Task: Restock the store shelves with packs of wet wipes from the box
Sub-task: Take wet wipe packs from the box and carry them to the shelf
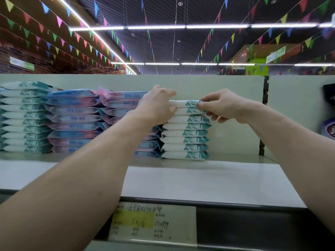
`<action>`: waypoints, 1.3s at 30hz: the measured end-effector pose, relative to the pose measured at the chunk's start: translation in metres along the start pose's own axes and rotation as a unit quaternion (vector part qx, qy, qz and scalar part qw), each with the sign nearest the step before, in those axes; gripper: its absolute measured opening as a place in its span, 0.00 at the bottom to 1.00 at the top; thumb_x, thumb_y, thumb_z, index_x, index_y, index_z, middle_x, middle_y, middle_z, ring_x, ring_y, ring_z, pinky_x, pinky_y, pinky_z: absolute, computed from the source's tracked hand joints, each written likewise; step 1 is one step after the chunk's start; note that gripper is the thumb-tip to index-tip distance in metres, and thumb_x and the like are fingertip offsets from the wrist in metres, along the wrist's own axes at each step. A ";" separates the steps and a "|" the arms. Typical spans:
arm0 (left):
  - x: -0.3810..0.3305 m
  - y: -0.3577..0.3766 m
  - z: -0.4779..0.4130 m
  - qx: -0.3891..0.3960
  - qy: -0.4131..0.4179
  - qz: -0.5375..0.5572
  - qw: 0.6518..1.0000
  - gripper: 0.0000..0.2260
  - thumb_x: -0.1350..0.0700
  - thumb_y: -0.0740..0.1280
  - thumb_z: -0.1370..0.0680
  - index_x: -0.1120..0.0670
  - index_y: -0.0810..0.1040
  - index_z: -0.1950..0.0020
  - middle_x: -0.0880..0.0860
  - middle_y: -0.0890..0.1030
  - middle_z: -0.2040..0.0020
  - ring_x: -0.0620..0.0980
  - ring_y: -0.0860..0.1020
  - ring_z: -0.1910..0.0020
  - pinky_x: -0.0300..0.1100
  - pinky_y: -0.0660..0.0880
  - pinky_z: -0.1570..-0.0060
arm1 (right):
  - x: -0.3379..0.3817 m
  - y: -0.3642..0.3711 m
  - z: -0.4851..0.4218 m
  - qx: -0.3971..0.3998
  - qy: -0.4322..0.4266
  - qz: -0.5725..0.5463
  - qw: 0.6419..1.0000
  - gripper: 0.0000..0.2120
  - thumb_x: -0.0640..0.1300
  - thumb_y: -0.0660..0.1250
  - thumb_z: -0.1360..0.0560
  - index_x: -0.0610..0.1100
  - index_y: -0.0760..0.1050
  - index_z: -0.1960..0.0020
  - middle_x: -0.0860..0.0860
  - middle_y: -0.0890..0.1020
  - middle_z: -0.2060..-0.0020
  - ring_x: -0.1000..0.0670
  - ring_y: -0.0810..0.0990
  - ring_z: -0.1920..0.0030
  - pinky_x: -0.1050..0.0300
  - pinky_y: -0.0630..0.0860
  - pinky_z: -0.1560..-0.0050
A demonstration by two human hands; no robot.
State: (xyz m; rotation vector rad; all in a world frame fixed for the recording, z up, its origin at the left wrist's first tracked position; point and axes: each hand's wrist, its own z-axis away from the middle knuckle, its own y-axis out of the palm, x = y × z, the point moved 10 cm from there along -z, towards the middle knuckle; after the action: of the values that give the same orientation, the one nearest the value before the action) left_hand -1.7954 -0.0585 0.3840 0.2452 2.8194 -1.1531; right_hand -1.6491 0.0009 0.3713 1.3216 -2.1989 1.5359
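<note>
While the left hand [159,104] and right hand [223,105] pinch opposite ends of the top packs [186,106], they sit on the teal-and-white stack [185,136] on the shelf [199,182] — likely squared, so it won't lean.

We have a single wide-angle view, worn at head height, facing forward and slightly upward at the top shelf [199,180], so that the ceiling lights [157,27] and bunting fill the upper third of the frame. We note the camera stands close to the shelf front: the price label [154,221] on the shelf edge sits at the bottom of the frame, and both forearms enter from the lower corners, reaching away from the lens. No second view is supplied, so no overlap can be reported.
</note>
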 end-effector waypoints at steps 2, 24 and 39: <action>0.001 -0.006 0.001 -0.018 0.008 -0.007 1.000 0.16 0.55 0.59 0.18 0.50 0.74 0.31 0.55 0.72 0.39 0.56 0.72 0.40 0.50 0.70 0.40 | 0.004 -0.005 -0.001 -0.022 -0.017 -0.008 1.000 0.11 0.50 0.65 0.22 0.45 0.79 0.44 0.49 0.78 0.62 0.53 0.74 0.65 0.62 0.74 0.66; -0.011 0.020 -0.005 0.084 0.054 -0.186 0.977 0.20 0.45 0.53 0.17 0.43 0.63 0.25 0.49 0.70 0.28 0.52 0.55 0.23 0.66 0.38 0.29 | 0.022 0.014 -0.003 -0.007 -0.107 0.179 0.978 0.14 0.46 0.63 0.22 0.47 0.75 0.37 0.48 0.81 0.49 0.48 0.78 0.51 0.59 0.73 0.56; -0.027 0.028 -0.031 0.140 0.078 -0.248 0.955 0.15 0.50 0.59 0.20 0.50 0.74 0.35 0.52 0.78 0.40 0.54 0.70 0.34 0.68 0.42 0.31 | 0.023 0.019 -0.016 0.037 -0.072 0.256 0.963 0.06 0.46 0.64 0.23 0.46 0.75 0.48 0.49 0.79 0.56 0.52 0.76 0.60 0.59 0.70 0.64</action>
State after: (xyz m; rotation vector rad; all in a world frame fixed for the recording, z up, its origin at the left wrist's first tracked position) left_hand -1.7646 -0.0202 0.3902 -0.4028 2.9335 -1.6996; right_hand -1.6825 0.0027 0.3787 0.9451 -2.7593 1.7411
